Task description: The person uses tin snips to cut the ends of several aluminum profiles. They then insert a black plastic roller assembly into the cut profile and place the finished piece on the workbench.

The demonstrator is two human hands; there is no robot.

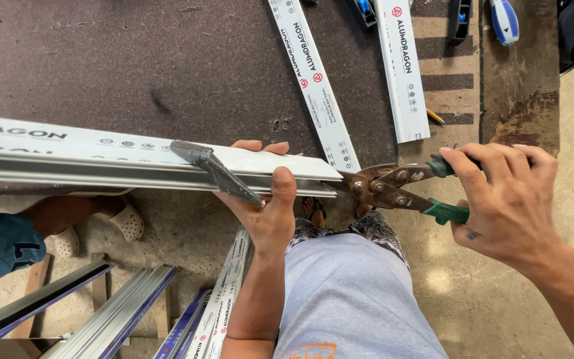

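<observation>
Horizontal white aluminium profile (134, 159), green-handled snips (393, 186)

Two white strips (313, 80) (403, 66) on the dark bench (134, 60); blue-handled tool (503, 20); pencil (435, 116).

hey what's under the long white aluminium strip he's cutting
Under the aluminium strip the left hand supports its end; below lie the concrete floor and a seated person's sandalled foot. Whatever lies directly beneath the strip is hidden.
</observation>
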